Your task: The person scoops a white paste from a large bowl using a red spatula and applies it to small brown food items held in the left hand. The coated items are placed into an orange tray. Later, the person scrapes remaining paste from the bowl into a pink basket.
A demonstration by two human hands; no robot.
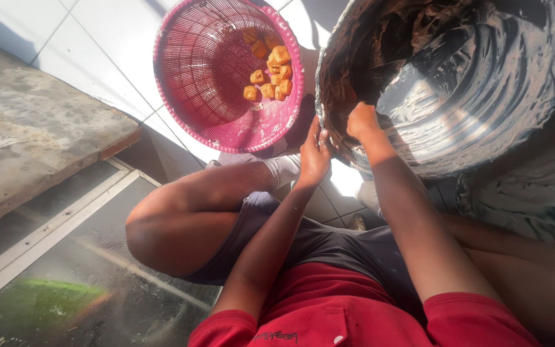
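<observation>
A large metal pan [483,96], blackened and caked with brown residue along its left inner wall, is tilted toward me on the tiled floor. My left hand [315,154] holds the pan's near rim from outside. My right hand [362,121] is inside the pan, fingers closed and pressed against the crusted wall; whatever it may hold is hidden. A pink plastic basket [187,71] stands to the left of the pan with several orange-brown fried pieces [271,71] in it.
I am squatting; my left knee [162,225] is bent below the basket, and dark shorts and a red shirt fill the bottom. A worn concrete slab [27,122] lies at left, with a wet gutter [65,283] beneath it. White floor tiles [97,38] surround the basket.
</observation>
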